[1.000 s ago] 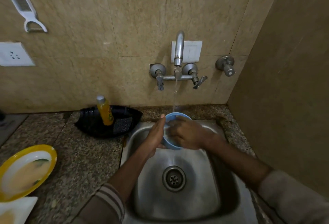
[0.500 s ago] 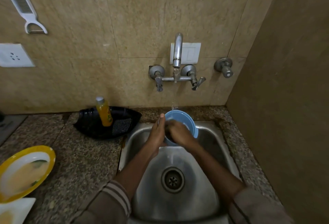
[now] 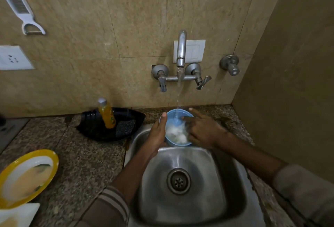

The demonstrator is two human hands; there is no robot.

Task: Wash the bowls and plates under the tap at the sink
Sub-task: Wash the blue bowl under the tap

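A small blue bowl point(image 3: 176, 118) is held over the back of the steel sink point(image 3: 204, 196), under the running tap point(image 3: 181, 49). Water falls into it and white foam lies inside. My left hand point(image 3: 157, 136) grips the bowl's left side, thumb up along the rim. My right hand point(image 3: 202, 132) is at the bowl's right edge with fingers spread, fingertips reaching inside onto the foam. A yellow-rimmed plate point(image 3: 27, 176) with pale residue lies on the counter at the far left.
A black tray point(image 3: 94, 129) behind the sink's left holds an orange soap bottle point(image 3: 107, 113) and a dark scrub pad point(image 3: 125, 127). A white dish corner point(image 3: 18, 214) shows at the bottom left. A side wall stands close on the right; a peeler point(image 3: 19, 4) hangs on the wall.
The bowl has turned so its opening faces up and foam shows inside. My right hand has shifted from across the bowl's front to its right rim, fingers spread.
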